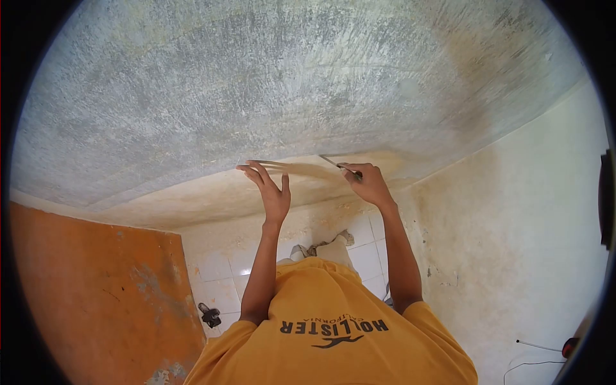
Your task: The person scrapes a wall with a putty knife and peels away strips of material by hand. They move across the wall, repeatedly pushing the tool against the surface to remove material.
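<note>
Grey rough ceiling [256, 83] fills most of the view, w/ a yellowish cleaner patch near the far edge where your two hands are raised. Your left hand [269, 189] is open wide, fingers spread, palm towards the ceiling; fingertips look like touching it, but I cannot tell for sure. Your right hand [369, 185] is closed on a thin scraper [337, 163], the blade pointing left and lying flat against the ceiling, just beside the edge between the grey part and the yellowish part.

Below you is your yellow shirt [333, 327], an orange door [96, 289] on the left, white tiles [224, 282] on the far wall, and a stained white wall [520, 237] on the right. A small dark object [210, 314] sits near the door, too small to identify.

What could go wrong, in my opinion:
- blade angle too steep, so it digs in the plaster & leaves a gouge instead of lifting the coat
- scraper slips forward and meets your left hand, b/c that hand is near the blade path
- dust and flakes drop on your face, as you work directly overhead
- arms are stretched high, so balance may suffer if you lean more
</note>
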Demonstrator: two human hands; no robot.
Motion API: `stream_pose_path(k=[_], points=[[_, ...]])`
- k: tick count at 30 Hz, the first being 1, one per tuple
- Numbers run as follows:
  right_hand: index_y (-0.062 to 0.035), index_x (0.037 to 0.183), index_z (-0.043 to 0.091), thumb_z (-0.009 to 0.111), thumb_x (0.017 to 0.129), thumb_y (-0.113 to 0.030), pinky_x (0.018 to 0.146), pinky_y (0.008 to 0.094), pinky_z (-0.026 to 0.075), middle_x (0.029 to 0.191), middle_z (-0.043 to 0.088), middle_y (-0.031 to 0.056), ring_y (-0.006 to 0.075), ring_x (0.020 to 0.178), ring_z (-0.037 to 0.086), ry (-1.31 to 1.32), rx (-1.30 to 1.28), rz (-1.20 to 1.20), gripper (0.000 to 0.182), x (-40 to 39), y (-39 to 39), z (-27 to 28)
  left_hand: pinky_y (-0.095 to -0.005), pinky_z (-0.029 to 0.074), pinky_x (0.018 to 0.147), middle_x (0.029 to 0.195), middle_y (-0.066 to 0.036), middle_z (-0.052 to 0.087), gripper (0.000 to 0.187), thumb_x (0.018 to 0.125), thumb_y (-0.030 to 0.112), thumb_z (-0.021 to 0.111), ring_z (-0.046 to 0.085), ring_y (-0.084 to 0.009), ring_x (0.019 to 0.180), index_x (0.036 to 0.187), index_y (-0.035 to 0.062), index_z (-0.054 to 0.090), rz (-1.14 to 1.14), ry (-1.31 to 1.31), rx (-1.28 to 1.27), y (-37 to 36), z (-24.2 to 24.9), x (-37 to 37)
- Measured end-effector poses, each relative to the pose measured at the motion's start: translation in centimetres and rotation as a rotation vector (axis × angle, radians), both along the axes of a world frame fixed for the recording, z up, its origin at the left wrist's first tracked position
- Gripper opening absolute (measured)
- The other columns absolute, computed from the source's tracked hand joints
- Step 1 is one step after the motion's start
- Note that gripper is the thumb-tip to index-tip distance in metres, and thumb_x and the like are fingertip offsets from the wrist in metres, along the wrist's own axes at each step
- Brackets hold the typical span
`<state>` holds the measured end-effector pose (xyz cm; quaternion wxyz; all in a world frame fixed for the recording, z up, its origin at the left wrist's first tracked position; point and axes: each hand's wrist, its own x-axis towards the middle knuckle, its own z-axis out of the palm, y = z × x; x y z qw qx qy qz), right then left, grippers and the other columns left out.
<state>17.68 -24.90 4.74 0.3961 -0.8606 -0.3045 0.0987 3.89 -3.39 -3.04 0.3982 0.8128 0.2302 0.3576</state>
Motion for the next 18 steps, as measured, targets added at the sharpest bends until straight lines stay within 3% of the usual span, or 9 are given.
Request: stream_pose_path(k=[3, 6, 9, 12, 18], points=[[-0.0037, 0.115, 0.074, 0.066, 0.09, -0.019, 0.066, 0.0364, 0.051, 0.082, 0.071, 0.0236, 0.0259, 0.063, 0.065, 0.022, 0.053, -0.05, 0.031, -0.1, -0.9, 1.5, -0.0526, 0.006, 0.123, 0.158, -0.032, -0.03, 0.098, 0.098, 0.011, 0.063, -0.02, -0.0516, 0.148, 0.159, 0.0024, -0.012, -0.016, 0.022, 0.011, 0.3, 0.2, -0.5], [-0.0094, 0.12, 0.073, 0.064, 0.094, -0.019, 0.071, 0.0359, 0.052, 0.091, 0.073, 0.022, 0.0229, 0.069, 0.063, 0.084, -0.107, -0.005, 0.029, -0.6, 1.3, -0.2, -0.0562, 0.004, 0.122, 0.158, -0.035, -0.025, 0.095, 0.097, 0.012, 0.062, -0.016, -0.056, 0.147, 0.159, 0.0016, -0.009, -0.041, 0.014, 0.011, 0.5, 0.3, -1.0], [-0.0056, 0.117, 0.074, 0.062, 0.091, -0.015, 0.069, 0.0364, 0.053, 0.087, 0.073, 0.0236, 0.0264, 0.069, 0.07, 0.148, -0.204, -0.005, 0.03, -1.6, 2.7, 1.5, -0.0566, 0.003, 0.123, 0.159, -0.035, -0.023, 0.093, 0.098, 0.012, 0.062, -0.015, -0.0552, 0.148, 0.16, 0.0015, -0.007, -0.05, 0.015, 0.002, 0.6, 0.2, -1.1], [-0.0068, 0.119, 0.073, 0.063, 0.092, -0.016, 0.067, 0.0376, 0.052, 0.083, 0.072, 0.0229, 0.0252, 0.065, 0.067, 0.072, -0.054, -0.042, 0.031, -2.1, 1.4, 3.8, -0.0569, 0.003, 0.123, 0.159, -0.035, -0.023, 0.093, 0.098, 0.011, 0.061, -0.015, -0.0542, 0.148, 0.16, 0.0016, -0.007, -0.077, 0.099, 0.026, 1.1, 0.8, -2.2], [-0.008, 0.119, 0.074, 0.065, 0.093, -0.019, 0.067, 0.0377, 0.052, 0.079, 0.071, 0.0227, 0.0239, 0.062, 0.063, 0.136, -0.194, -0.034, 0.03, -1.0, 0.9, 5.3, -0.0574, 0.004, 0.123, 0.16, -0.034, -0.022, 0.093, 0.097, 0.012, 0.062, -0.014, -0.0544, 0.148, 0.16, 0.0023, -0.007, -0.058, 0.098, 0.076, 1.3, 0.2, -1.9]])
